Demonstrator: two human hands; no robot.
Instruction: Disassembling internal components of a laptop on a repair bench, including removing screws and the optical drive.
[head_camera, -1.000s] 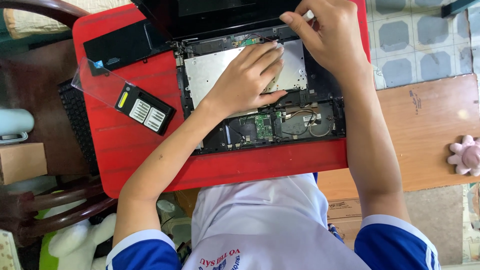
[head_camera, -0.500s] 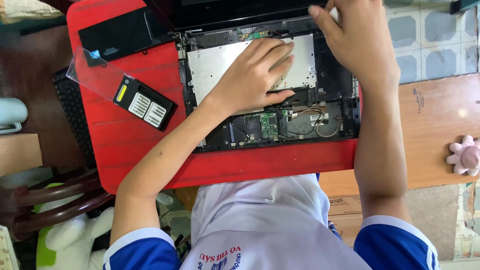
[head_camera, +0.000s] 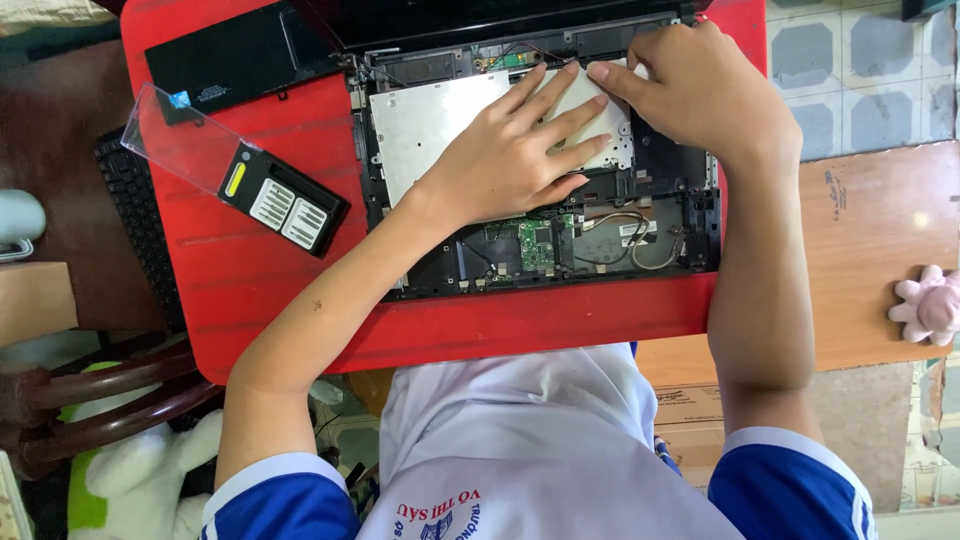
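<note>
An opened laptop (head_camera: 540, 150) lies on a red worktop (head_camera: 250, 290), its bottom cover off and its internals exposed. A silver metal plate (head_camera: 430, 130) covers the upper part of the chassis. Below the plate, a green circuit board (head_camera: 535, 245) and loose grey cables (head_camera: 630, 235) are visible.

The left hand (head_camera: 510, 160) rests flat on the silver metal plate, fingers (head_camera: 560, 105) spread and extended, pressing down and gripping nothing. The right hand (head_camera: 700, 90) sits at the plate's upper right corner, fingers curled inward, with the index fingertip touching the plate close to the left fingertips. Whether the right hand pinches a small part cannot be determined.

To the left of the laptop, a black battery pack (head_camera: 235, 60) lies at the top of the worktop. Just below it stands an open screwdriver bit case (head_camera: 285, 200) with a clear lid (head_camera: 180, 140) folded back. A black keyboard (head_camera: 140, 230) lies partly under the worktop's left edge. A pink plush toy (head_camera: 930, 305) rests on a wooden board (head_camera: 870, 250) at right.
</note>
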